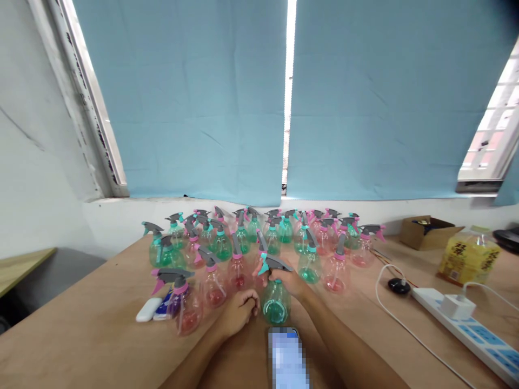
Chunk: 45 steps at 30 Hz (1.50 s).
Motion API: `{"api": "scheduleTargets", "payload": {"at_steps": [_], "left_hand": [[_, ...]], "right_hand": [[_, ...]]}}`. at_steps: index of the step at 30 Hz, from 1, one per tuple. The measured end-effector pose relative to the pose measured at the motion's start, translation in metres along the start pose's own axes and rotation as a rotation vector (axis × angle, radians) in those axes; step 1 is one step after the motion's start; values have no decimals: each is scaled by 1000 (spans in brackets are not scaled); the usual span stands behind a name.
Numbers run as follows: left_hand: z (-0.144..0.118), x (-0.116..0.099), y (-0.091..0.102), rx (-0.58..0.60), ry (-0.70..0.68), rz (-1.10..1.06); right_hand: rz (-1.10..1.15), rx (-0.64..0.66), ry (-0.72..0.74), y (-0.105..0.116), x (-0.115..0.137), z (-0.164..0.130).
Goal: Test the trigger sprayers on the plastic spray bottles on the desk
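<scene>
A green see-through spray bottle (276, 302) with a grey and teal spray head stands at the middle front of the table. My right hand (284, 278) is closed around its neck, just below the head. To its left, my left hand (242, 309) rests near the tabletop with curled fingers; whether anything is in them is hidden. Close by on the left are a pink spray bottle (214, 286) and, nearer the front, another pink bottle (188, 310). A phone (288, 356) with a blurred screen lies in front of the green bottle.
Several pink and green spray bottles (221, 246) crowd the table (81, 324) towards the wall. A white case (148, 310) lies at left. On the right are a power strip (466, 329) with a white cable, a black puck-like device (399, 286), a yellow-labelled jug (468, 256) and a cardboard box (430, 233).
</scene>
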<state>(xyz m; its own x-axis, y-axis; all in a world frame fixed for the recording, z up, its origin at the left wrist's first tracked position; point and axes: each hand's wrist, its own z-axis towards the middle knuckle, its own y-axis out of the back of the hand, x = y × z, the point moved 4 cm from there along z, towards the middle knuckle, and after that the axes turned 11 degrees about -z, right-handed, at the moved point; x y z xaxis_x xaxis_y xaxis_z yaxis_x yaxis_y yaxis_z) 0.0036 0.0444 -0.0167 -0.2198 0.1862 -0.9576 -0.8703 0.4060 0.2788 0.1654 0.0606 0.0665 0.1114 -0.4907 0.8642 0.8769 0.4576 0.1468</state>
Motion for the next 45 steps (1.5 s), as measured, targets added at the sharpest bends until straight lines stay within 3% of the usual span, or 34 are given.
{"api": "scheduleTargets", "payload": {"at_steps": [14,18,24,27,34,39,45], "left_hand": [[1,5,0,10,-20,-1],[-1,1,0,24,-17,26],[-3,-7,-1,24,-3,77],[-2,-7,-1,25,-14,77],[-3,-7,-2,36,-30,93],[-4,-10,-3,36,-35,90],[-5,-10,-4,27,-31,89]], "right_hand": [[-32,-36,-20,-3,-6,-1],[-158,-217,-23,14,-14,-8],[-455,-685,-88,44,-29,-26],[-640,-821,-96,47,-27,-33],[-912,-687,31,39,-31,-36],[-1053,-720,111,40,-40,-35],[-1124,-752,80,49,-60,-33]]}}
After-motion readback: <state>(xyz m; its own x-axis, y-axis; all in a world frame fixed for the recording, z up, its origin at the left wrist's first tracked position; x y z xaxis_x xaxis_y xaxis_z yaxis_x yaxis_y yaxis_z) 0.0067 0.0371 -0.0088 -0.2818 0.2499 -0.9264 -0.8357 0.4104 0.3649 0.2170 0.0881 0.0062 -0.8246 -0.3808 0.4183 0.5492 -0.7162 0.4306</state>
